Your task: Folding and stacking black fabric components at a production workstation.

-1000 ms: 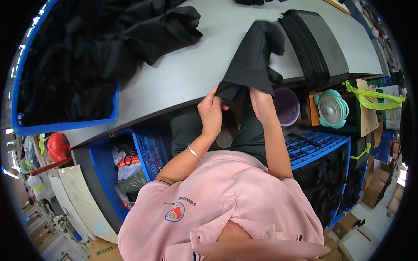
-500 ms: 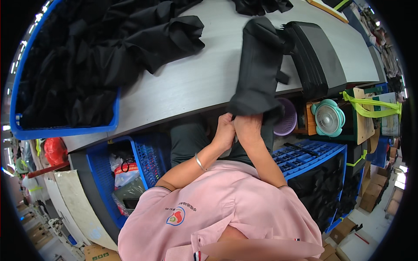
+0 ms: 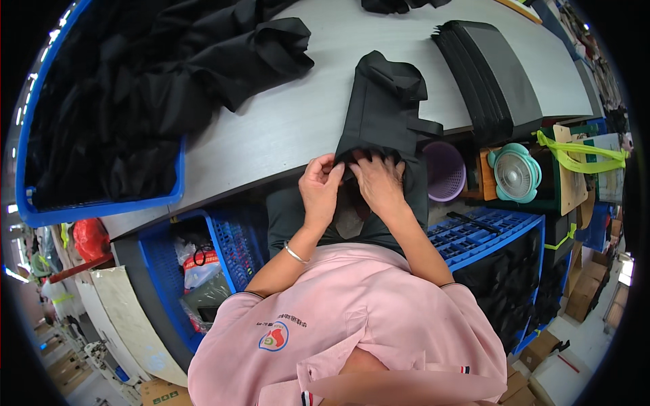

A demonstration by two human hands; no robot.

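Note:
A black sewn fabric pouch (image 3: 379, 108) lies across the front edge of the table, its open end toward me and a short strap sticking out on its right. At the left corner of that opening, my left hand (image 3: 321, 188) pinches the fabric edge between thumb and fingers. My right hand (image 3: 380, 184) grips the near rim beside it, its fingertips partly hidden in the dark folds. To the right of the pouch stands a row of stacked black panels (image 3: 484, 78).
A blue crate (image 3: 101, 211) heaped with black fabric (image 3: 135, 101) fills the table's left. Below the edge are a purple basket (image 3: 447, 172), a teal fan (image 3: 516, 172) and a blue crate (image 3: 474, 237) on the right. Another blue crate (image 3: 159, 271) holds bags at lower left.
The pouch has come down and left onto the table edge, away from the panels. My hands have moved apart, the left one leftward, and the right fingers have spread along the opening.

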